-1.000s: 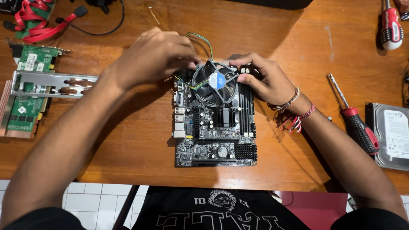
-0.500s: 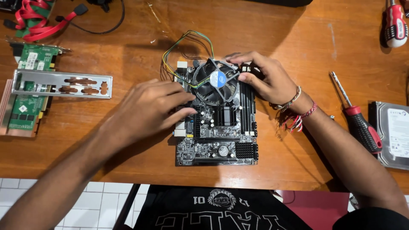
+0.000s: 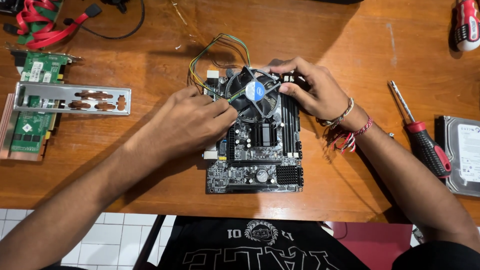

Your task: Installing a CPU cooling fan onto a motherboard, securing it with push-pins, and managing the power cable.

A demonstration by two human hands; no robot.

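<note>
1. The fan (image 3: pixel 255 94) is sitting on the upper part of the motherboard (image 3: pixel 255 165), at frame centre on the wooden table (image 3: pixel 350 45).
2. The left hand (image 3: pixel 192 122) is lying over the board's left edge, fingers curled, fingertips pinching at the fan's left rim where the wires (image 3: pixel 212 50) are meeting it.
3. The right hand (image 3: pixel 312 90) is gripping the fan's right rim, thumb on top, fingers wrapping the upper edge.
4. The wires are looping up and left from the fan.
5. A metal shield plate (image 3: pixel 72 97) is lying at left, overlapping a green card (image 3: pixel 35 107).
6. Red cables (image 3: pixel 42 22) are lying at upper left.
7. A red-handled screwdriver (image 3: pixel 425 140) is lying at right, just beside a hard drive (image 3: pixel 462 152).
8. A second red tool (image 3: pixel 467 22) is showing at upper right.
</note>
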